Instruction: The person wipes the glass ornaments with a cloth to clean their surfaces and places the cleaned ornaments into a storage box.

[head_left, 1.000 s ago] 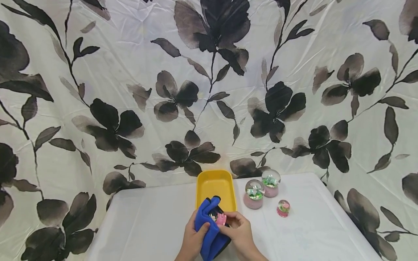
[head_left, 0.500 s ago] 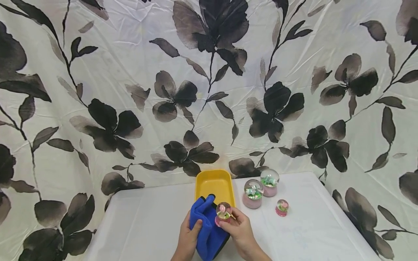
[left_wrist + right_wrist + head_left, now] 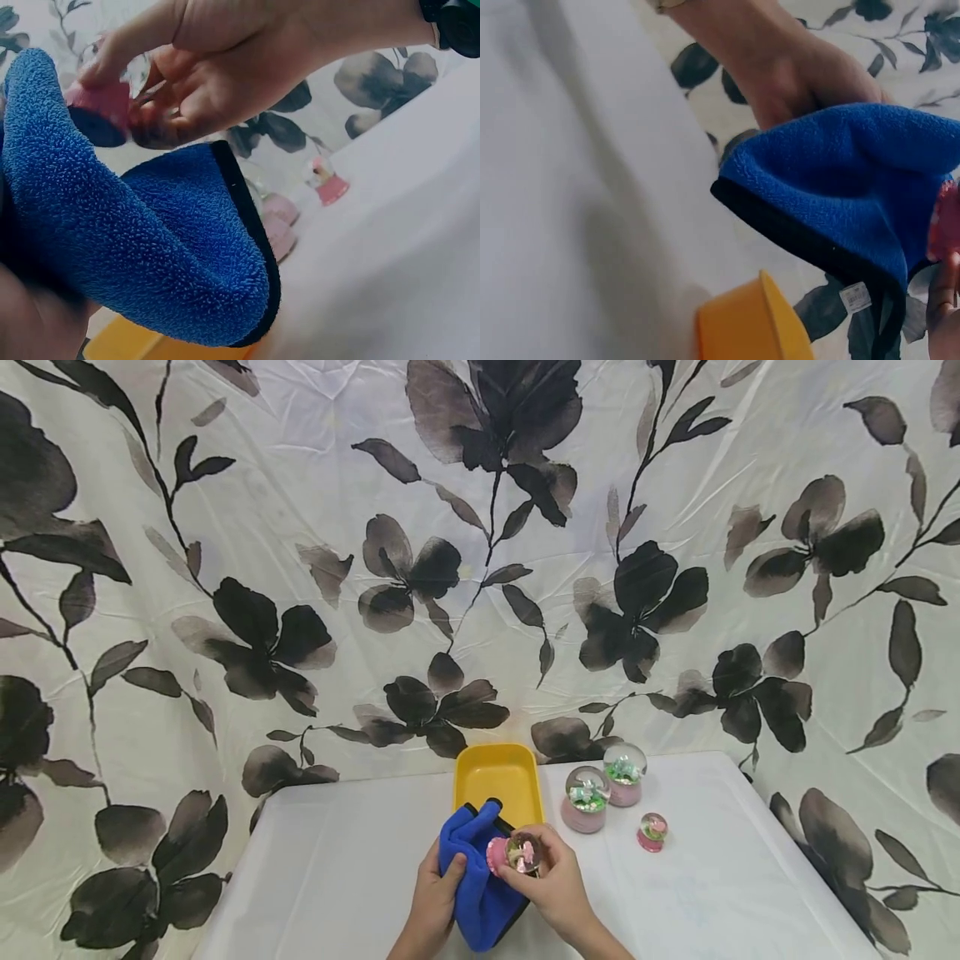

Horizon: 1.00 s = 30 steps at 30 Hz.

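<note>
A blue cloth with black edging (image 3: 480,893) hangs folded from my left hand (image 3: 437,889), whose thumb lies over its front. My right hand (image 3: 553,881) grips a small snow globe with a pink base (image 3: 522,852) by its glass dome. The globe is tipped sideways, its base toward the cloth. In the left wrist view the dark underside of the pink base (image 3: 101,112) shows beside the cloth (image 3: 150,232). The right wrist view has the left hand (image 3: 810,82) partly hidden behind the cloth, and only a bit of the pink base (image 3: 946,221) at the right edge.
Just beyond the hands stands a yellow tray (image 3: 498,777). To its right are two larger snow globes, a front one (image 3: 586,802) and a rear one (image 3: 625,774), plus a small pink one (image 3: 652,832). A white-covered table (image 3: 337,860) meets a floral backdrop (image 3: 420,568).
The small globe came out from the cloth's fold, stood upright in the right hand, then was tilted onto its side with the dome to the right. The left hand kept its hold on the cloth.
</note>
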Available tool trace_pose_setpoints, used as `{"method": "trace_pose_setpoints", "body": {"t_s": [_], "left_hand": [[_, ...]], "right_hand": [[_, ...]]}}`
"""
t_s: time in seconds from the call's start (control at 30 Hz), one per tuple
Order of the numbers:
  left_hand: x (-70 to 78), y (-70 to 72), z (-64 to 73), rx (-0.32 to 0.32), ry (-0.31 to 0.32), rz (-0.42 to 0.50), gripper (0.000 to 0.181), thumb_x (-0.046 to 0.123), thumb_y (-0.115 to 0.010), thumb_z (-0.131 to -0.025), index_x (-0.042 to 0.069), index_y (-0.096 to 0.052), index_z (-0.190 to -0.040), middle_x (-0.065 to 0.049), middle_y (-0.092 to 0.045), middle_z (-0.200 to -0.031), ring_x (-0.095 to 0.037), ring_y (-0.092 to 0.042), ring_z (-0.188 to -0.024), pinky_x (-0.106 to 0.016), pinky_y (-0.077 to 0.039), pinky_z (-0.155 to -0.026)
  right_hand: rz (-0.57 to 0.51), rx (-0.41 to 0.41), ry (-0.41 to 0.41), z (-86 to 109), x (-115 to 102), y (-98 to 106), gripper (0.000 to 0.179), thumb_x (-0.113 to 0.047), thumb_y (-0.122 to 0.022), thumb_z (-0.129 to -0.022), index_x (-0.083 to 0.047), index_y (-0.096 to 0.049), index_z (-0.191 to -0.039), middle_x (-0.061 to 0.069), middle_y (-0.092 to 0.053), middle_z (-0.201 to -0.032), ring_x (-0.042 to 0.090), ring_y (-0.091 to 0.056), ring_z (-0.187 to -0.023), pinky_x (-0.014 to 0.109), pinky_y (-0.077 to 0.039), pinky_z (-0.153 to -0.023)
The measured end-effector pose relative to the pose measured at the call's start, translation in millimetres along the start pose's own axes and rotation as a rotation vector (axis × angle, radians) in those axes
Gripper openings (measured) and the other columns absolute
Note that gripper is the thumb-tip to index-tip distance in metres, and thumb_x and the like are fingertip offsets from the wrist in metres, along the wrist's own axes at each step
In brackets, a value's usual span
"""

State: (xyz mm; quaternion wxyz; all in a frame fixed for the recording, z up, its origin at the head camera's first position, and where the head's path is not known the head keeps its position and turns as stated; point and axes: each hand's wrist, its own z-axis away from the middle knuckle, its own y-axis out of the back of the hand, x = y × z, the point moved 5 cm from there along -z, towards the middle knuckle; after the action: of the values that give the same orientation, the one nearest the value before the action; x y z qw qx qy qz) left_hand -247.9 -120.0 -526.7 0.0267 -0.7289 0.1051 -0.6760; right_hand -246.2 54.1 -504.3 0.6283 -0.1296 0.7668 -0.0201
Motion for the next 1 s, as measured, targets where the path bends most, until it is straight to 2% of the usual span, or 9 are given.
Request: {"method": "trace_pose_setpoints", "body": {"t_s": [0.13,0.23,0.33,0.43,0.63,0.77,0.83,0.9,1.0], "left_hand": [[0.7,-1.9,-0.5,0.001,0.024,-0.007,0.057,0.028,-0.050,-0.102,0.005,-0.029,-0.151,-0.018,-0.040,-0.147,-0.034,-0.043,-0.131,-0.050,-0.035,-0.104],[0.9,-2.2,0.8,0.008,0.038,-0.007,0.058,0.029,-0.050,-0.102,0.005,-0.029,-0.151,-0.018,-0.040,-0.148,-0.034,-0.042,-0.131,-0.050,-0.034,-0.105],[1.4,-2.4,2.7,0.007,0.044,0.003,0.060,0.029,-0.050,-0.102,0.002,-0.028,-0.150,-0.020,-0.038,-0.149,-0.035,-0.041,-0.132,-0.047,-0.035,-0.105],[1.9,-3.3,4.2,-0.005,0.045,0.018,0.060,0.027,-0.050,-0.102,0.000,-0.027,-0.150,-0.021,-0.037,-0.149,-0.033,-0.041,-0.132,-0.041,-0.038,-0.103],[4.4,-9.9,1.7,-0.067,0.014,0.035,0.051,0.021,-0.052,-0.102,0.001,-0.036,-0.147,-0.019,-0.047,-0.141,-0.028,-0.050,-0.125,-0.035,-0.043,-0.099],[1.2,-13.2,0.6,-0.139,0.036,-0.034,0.052,0.021,-0.053,-0.101,0.005,-0.036,-0.147,-0.016,-0.048,-0.140,-0.028,-0.048,-0.125,-0.039,-0.041,-0.101],[-0.5,-13.7,2.2,-0.190,0.069,-0.071,0.056,0.024,-0.053,-0.100,0.006,-0.031,-0.149,-0.016,-0.043,-0.144,-0.030,-0.045,-0.128,-0.044,-0.038,-0.103],[-1.8,-12.2,3.1,-0.232,0.076,-0.101,0.059,0.023,-0.054,-0.099,0.006,-0.027,-0.149,-0.018,-0.040,-0.144,-0.032,-0.043,-0.128,-0.047,-0.038,-0.102],[-1.5,-9.0,0.8,-0.236,0.070,-0.126,0.061,0.023,-0.056,-0.098,0.009,-0.024,-0.148,-0.018,-0.038,-0.144,-0.032,-0.043,-0.128,-0.049,-0.037,-0.102]], "right_hand": [[0.037,-0.022,0.014,0.1,-0.1,-0.9,0.055,0.001,-0.083,-0.073,0.009,-0.052,-0.117,0.025,-0.052,-0.118,0.027,-0.056,-0.110,0.030,-0.048,-0.091],[0.139,0.003,0.023,0.8,-0.2,0.6,0.049,-0.002,-0.085,-0.071,0.003,-0.057,-0.112,0.015,-0.059,-0.112,0.023,-0.060,-0.105,0.028,-0.050,-0.089],[0.263,0.031,0.046,2.2,-3.5,2.0,0.044,-0.005,-0.087,-0.069,-0.006,-0.064,-0.107,0.005,-0.065,-0.101,0.019,-0.062,-0.090,0.026,-0.053,-0.076],[0.378,0.009,0.101,4.0,-14.2,-0.7,0.041,-0.005,-0.088,-0.068,-0.011,-0.068,-0.103,0.001,-0.067,-0.093,0.016,-0.058,-0.073,0.026,-0.053,-0.061],[0.406,-0.106,0.287,5.2,-39.2,-16.9,0.036,0.002,-0.085,-0.069,-0.003,-0.067,-0.101,0.008,-0.067,-0.092,0.011,-0.054,-0.063,0.026,-0.050,-0.052],[0.458,-0.074,0.485,7.1,-39.7,-24.1,0.037,0.006,-0.085,-0.066,-0.003,-0.067,-0.097,0.008,-0.064,-0.093,0.015,-0.053,-0.063,0.025,-0.047,-0.049],[0.471,-0.059,0.547,8.7,-34.4,-24.9,0.038,0.007,-0.085,-0.065,-0.003,-0.067,-0.097,0.009,-0.063,-0.093,0.019,-0.054,-0.065,0.027,-0.047,-0.049],[0.468,-0.058,0.552,8.6,-25.6,-23.3,0.039,0.009,-0.084,-0.065,-0.002,-0.067,-0.099,0.010,-0.063,-0.093,0.019,-0.055,-0.063,0.027,-0.047,-0.047],[0.446,-0.079,0.522,4.1,-8.7,-16.8,0.046,0.008,-0.083,-0.068,-0.002,-0.064,-0.108,0.010,-0.065,-0.095,0.016,-0.055,-0.059,0.026,-0.047,-0.045]]}}
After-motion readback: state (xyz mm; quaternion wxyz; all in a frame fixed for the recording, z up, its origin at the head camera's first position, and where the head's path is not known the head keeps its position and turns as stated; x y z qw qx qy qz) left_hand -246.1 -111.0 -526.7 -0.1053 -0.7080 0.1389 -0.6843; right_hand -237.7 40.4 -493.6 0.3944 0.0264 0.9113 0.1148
